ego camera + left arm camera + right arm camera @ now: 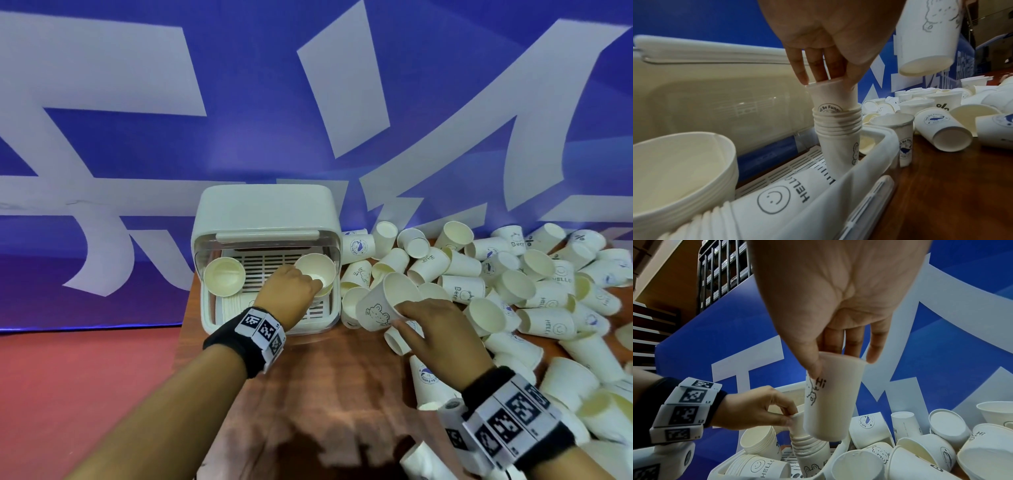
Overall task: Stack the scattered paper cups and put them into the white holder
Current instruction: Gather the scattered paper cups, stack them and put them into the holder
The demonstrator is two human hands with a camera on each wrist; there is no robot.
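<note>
Head view: high, facing forward-down, white holder (267,240) at 12 o'clock. Wrist views: close, low, along fingers. All three share holder, cup pile (496,284).

In the head view the left hand (287,291) hides part of the stack (317,274); the holder (263,219) floor is perhaps half covered; edge cups (609,425) are cropped.

Holder (265,219) front open; cup pile (513,281) crowds right; table (308,377) front bare.
</note>
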